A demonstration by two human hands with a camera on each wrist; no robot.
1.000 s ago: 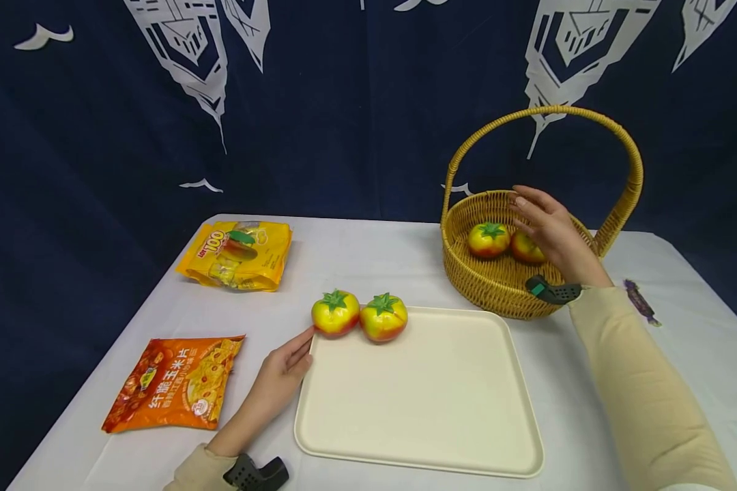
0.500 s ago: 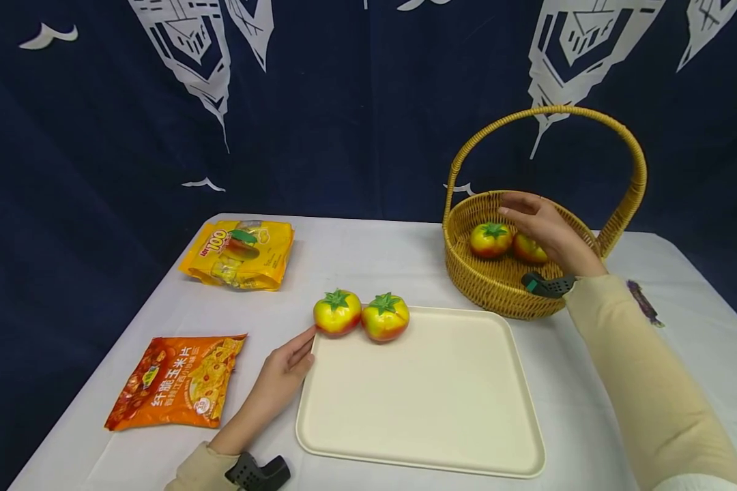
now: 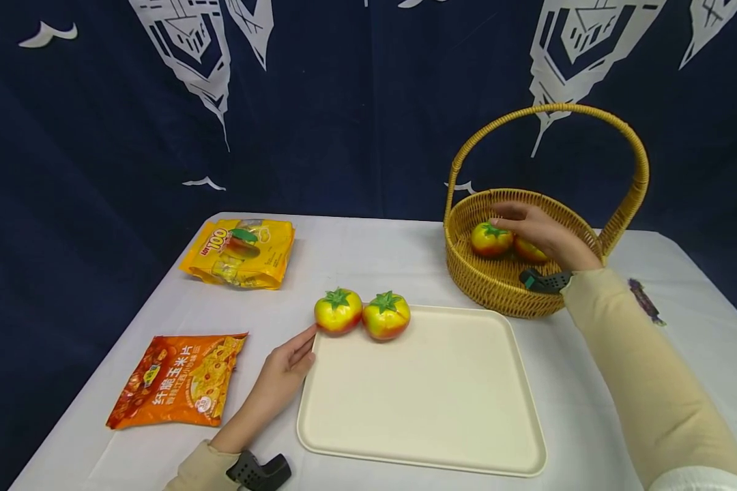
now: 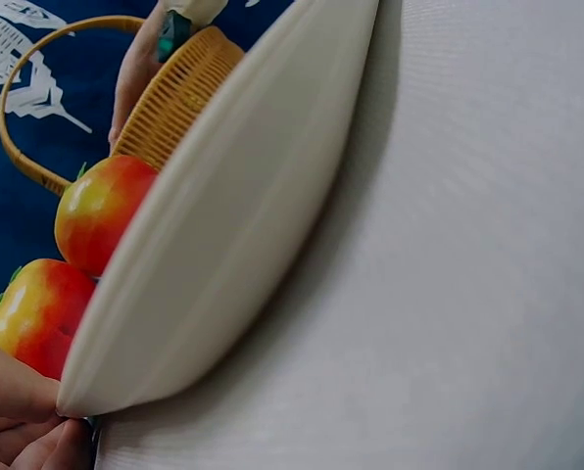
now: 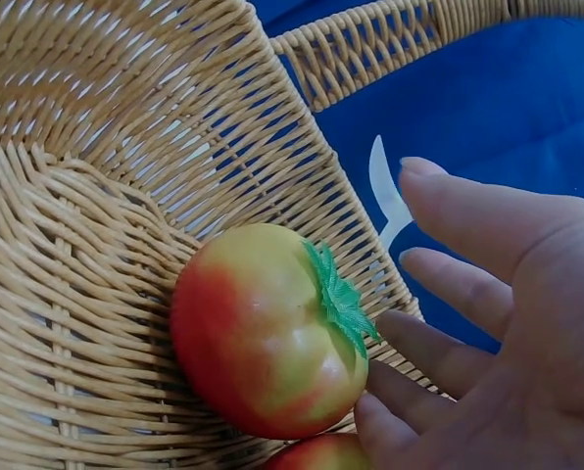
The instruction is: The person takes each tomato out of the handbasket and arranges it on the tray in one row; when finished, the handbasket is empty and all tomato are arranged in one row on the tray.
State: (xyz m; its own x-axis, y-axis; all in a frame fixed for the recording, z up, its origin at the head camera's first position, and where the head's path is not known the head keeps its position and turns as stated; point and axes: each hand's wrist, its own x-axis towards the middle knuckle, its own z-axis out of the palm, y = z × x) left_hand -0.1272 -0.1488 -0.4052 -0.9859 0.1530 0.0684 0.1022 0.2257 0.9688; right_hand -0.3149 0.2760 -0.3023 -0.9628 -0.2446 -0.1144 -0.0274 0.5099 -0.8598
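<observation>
1. Basically, right hand (image 3: 537, 232) is over the wicker basket (image 3: 503, 296), fingers loose and spread, gripping nothing.
2. Closest to it: left basket tomato (image 3: 488, 244), just beside the fingers in the right wrist view; can't tell whether they touch.
3. Right basket tomato (image 3: 530, 253) sits next to that one, partly hidden by the hand in the head view.
4. Left hand (image 3: 279, 375) pinches the cream tray (image 3: 420, 402) at its left edge.
5. Tray's far left corner: left tray tomato (image 3: 338, 315) and right tray tomato (image 3: 385, 320), side by side.
6. Yellow bag (image 3: 246, 252) and orange bag (image 3: 175, 382) lie left of the tray.
</observation>
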